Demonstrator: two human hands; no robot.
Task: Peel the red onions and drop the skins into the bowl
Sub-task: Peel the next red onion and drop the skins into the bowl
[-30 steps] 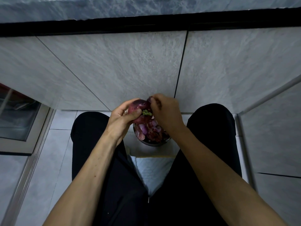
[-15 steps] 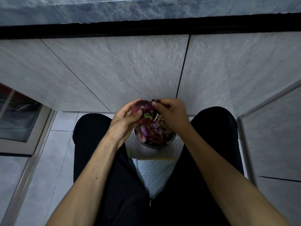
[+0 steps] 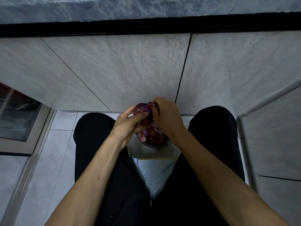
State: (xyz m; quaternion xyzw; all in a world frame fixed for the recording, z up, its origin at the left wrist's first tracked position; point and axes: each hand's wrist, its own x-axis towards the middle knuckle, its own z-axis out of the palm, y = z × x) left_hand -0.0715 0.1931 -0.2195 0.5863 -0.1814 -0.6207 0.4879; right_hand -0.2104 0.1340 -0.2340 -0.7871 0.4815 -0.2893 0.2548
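Black trousers (image 3: 101, 185) fill the near frame at 6 o'clock, a pale cloth (image 3: 154, 173) between the knees; just beyond it a dark bowl (image 3: 153, 145) sits heaped with purple skins (image 3: 150, 132), its rim mostly hidden under the hands. Above the bowl the left hand (image 3: 126, 126) grips the red onion (image 3: 142, 108), thumb curled over its near face, fingers wrapped behind. The right hand (image 3: 166, 116) sits at 3 o'clock of the onion, fingertips pinching a loose flap of skin (image 3: 151, 104) at the onion's far top edge. Judgement: peel step under way; keep the left hold firm, draw the flap down toward the root in one strip, stay over the bowl so flakes fall in. Grey stone tiles (image 3: 130, 70) run to 12 o'clock, glass panel (image 3: 17, 115) at 9 o'clock
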